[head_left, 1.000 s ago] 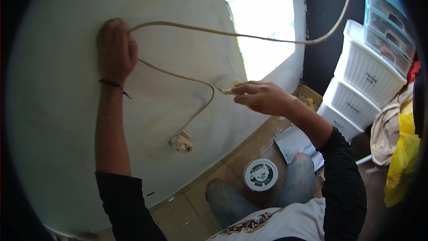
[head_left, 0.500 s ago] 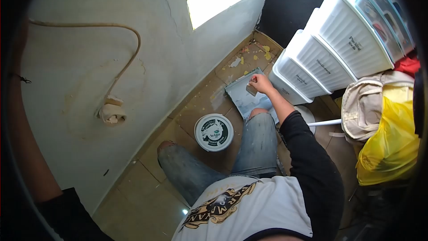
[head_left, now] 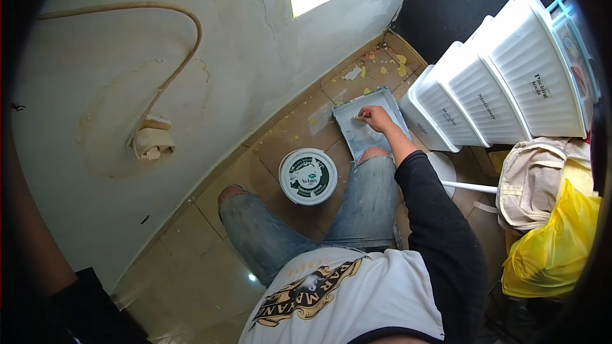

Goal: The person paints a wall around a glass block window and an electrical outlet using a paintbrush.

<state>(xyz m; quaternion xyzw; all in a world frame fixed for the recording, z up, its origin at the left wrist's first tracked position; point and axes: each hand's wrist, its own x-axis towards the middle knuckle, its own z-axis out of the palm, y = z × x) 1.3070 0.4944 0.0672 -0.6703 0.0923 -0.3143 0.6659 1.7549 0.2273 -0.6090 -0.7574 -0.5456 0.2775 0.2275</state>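
Note:
My right hand (head_left: 377, 118) is closed around a paintbrush (head_left: 360, 118), its bristles angled down into the tray. The shallow grey paint tray (head_left: 349, 138) lies on the tiles beyond my right knee, with a whitish coating smeared inside it. Between my knees stands a round white paint bucket (head_left: 308, 177) with a dark green label on top. Along the left edge my left forearm reaches up beside the wall, and a dark band shows near the wrist. The left hand itself is lost in the black border.
A pale wall (head_left: 217, 102) with a patched hole, a brown hose (head_left: 191, 44) and cracks rises at left. White stacked bins (head_left: 484, 99) stand at right, near a beige fabric bag (head_left: 532, 178) and a yellow plastic bag (head_left: 554, 248). Paint flakes (head_left: 352, 74) litter the corner tiles.
My right hand has lowered the paintbrush toward the tray, its bristles now down at the tray's surface. The camera view has shifted slightly, and the left forearm sits farther out at the edge.

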